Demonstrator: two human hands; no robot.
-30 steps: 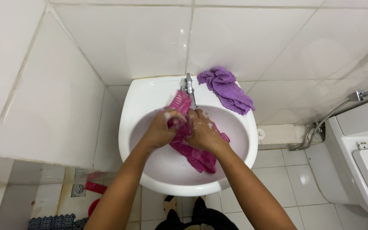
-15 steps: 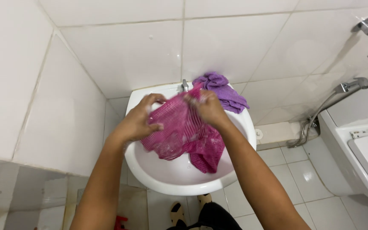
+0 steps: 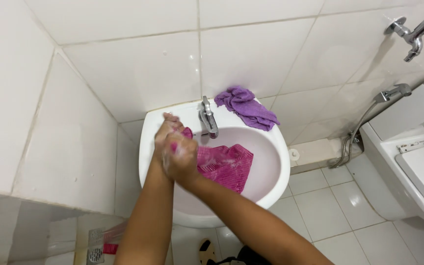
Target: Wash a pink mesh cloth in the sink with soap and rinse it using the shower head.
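Both hands up at the back-left rim of the white basin [image 3: 276,169], pressed tight together, soapy. Left hand [image 3: 167,131] sits behind, right hand [image 3: 181,156] stacked in front, both clamped on one bunched end of the pink ribbed cloth [image 3: 224,166]. Looks like the scrub step: fabric worked between the palms w/ suds on the knuckles. The rest of the pink cloth trails down to the right inside the bowl, lying flat on the sloped wall near the centre. Chrome tap [image 3: 207,118] stands at the back edge, just beside the hands, spout over the bowl; can't tell if water runs. A purple cloth [image 3: 247,106] is heaped on the back-right rim, apart from the pink one, untouched.

Next move, as I judge it: needs a fresh grip further along the cloth, keeping it over the bowl so suds stay in. Bowl itself holds only the pink cloth; no standing water that I can make out. Off to the right, a wall tap [image 3: 413,32] and a spray hose [image 3: 364,130] beside a white toilet [image 3: 408,172].
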